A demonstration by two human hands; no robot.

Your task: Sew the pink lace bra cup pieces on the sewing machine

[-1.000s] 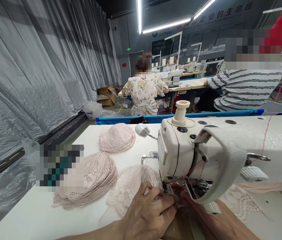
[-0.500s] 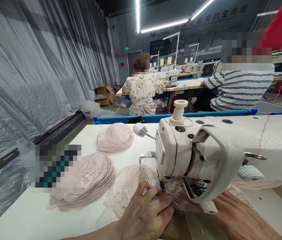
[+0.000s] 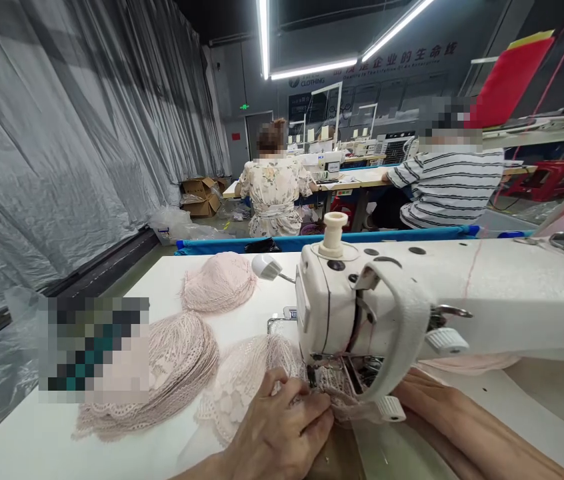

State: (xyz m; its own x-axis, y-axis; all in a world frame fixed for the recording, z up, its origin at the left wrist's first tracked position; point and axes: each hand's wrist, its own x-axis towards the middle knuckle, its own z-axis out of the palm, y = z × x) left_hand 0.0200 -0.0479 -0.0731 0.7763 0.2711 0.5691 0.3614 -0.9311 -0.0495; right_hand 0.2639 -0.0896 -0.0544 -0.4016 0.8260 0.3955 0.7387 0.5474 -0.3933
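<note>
Pale pink lace (image 3: pixel 239 383) lies on the table (image 3: pixel 22 443), running under the sewing machine (image 3: pixel 319 300), beyond and beneath the curled fingers of the left hand (image 3: pixel 282 427), bunched against it; whether they pinch, I cannot tell; it looks sheer, floral, scalloped; the right hand (image 3: pixel 427 395) has its fingertips hidden, their state unclear

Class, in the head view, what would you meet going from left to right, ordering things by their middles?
Thick stack of beige scalloped lace pieces, smaller stack of pale-pink cup-shaped pieces, person's bare left hand, cream spool-shaped knob, curved white machine guard, person's bare right hand.
</note>
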